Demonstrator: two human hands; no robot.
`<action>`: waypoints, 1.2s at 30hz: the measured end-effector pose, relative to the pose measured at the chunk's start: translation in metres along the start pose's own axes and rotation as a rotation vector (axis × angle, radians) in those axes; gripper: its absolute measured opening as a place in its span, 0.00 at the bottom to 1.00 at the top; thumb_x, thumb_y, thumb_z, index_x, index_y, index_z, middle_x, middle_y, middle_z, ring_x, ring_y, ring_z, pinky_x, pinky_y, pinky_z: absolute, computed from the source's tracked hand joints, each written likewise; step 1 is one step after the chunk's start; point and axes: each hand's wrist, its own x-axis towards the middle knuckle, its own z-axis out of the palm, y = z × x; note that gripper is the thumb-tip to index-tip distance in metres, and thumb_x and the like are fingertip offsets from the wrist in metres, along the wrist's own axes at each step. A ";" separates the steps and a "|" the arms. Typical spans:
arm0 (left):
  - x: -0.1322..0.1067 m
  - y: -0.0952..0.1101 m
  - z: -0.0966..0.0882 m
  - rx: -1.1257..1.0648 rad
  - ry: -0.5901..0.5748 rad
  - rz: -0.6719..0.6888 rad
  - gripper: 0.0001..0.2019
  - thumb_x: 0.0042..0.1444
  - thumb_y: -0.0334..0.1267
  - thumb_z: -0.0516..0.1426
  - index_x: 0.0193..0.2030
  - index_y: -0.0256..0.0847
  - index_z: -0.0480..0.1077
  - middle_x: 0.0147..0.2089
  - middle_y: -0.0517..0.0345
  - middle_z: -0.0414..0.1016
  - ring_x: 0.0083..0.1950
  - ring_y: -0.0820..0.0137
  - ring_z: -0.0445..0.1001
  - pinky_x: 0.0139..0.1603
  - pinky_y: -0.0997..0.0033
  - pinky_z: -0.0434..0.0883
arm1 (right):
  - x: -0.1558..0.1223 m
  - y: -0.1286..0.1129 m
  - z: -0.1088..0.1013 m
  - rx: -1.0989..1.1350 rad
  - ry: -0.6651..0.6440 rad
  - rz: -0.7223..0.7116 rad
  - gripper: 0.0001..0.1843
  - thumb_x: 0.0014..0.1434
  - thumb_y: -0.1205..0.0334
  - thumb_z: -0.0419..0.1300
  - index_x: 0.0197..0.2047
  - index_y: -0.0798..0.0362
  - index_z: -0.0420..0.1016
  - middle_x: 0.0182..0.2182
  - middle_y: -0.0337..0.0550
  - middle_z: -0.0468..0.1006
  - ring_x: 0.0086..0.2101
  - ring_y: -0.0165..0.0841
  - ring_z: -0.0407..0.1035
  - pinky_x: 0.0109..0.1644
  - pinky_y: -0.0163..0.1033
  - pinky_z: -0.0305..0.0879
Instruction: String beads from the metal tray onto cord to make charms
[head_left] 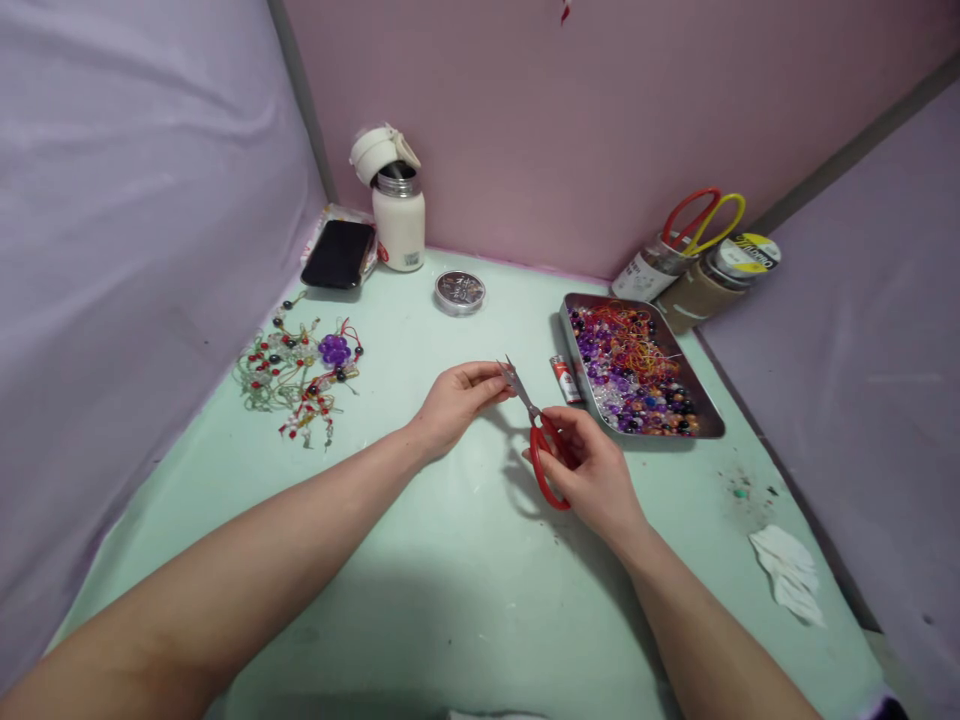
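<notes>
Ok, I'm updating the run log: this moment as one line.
right hand: holding red-handled scissors, blades slightly parted | left hand: near blades | bead tray: beyond right hand

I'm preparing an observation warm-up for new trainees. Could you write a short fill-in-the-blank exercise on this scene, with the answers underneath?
1. The scissors in the right hand have handles coloured ____.
2. The metal tray holds a tangle of orange-red threads and many small round ____.
3. The lid of the white bottle is tipped back, leaving the bottle ____.
4. The flower-shaped ornament is ____ in colour.

Missing words: red; beads; open; purple.
</notes>
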 end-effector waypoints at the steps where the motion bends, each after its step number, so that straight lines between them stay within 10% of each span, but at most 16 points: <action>1: 0.000 0.000 0.000 0.014 -0.006 -0.006 0.11 0.43 0.37 0.66 0.36 0.36 0.78 0.38 0.52 0.80 0.40 0.69 0.76 0.53 0.62 0.69 | 0.000 0.000 0.000 -0.004 0.004 -0.001 0.19 0.52 0.59 0.63 0.48 0.50 0.68 0.37 0.44 0.76 0.30 0.31 0.69 0.37 0.39 0.68; 26: 0.000 0.000 -0.002 -0.034 0.026 -0.051 0.11 0.43 0.35 0.67 0.35 0.36 0.76 0.37 0.53 0.79 0.41 0.69 0.77 0.54 0.61 0.67 | 0.001 0.008 -0.001 0.105 0.037 0.013 0.18 0.55 0.56 0.61 0.49 0.51 0.71 0.39 0.46 0.78 0.36 0.35 0.73 0.43 0.42 0.70; 36: 0.000 0.006 -0.004 0.078 0.030 -0.082 0.13 0.45 0.36 0.65 0.40 0.40 0.78 0.36 0.58 0.75 0.33 0.78 0.68 0.41 0.72 0.64 | 0.003 0.008 -0.002 0.077 0.084 -0.023 0.22 0.54 0.55 0.63 0.51 0.50 0.67 0.41 0.46 0.75 0.37 0.34 0.72 0.43 0.42 0.70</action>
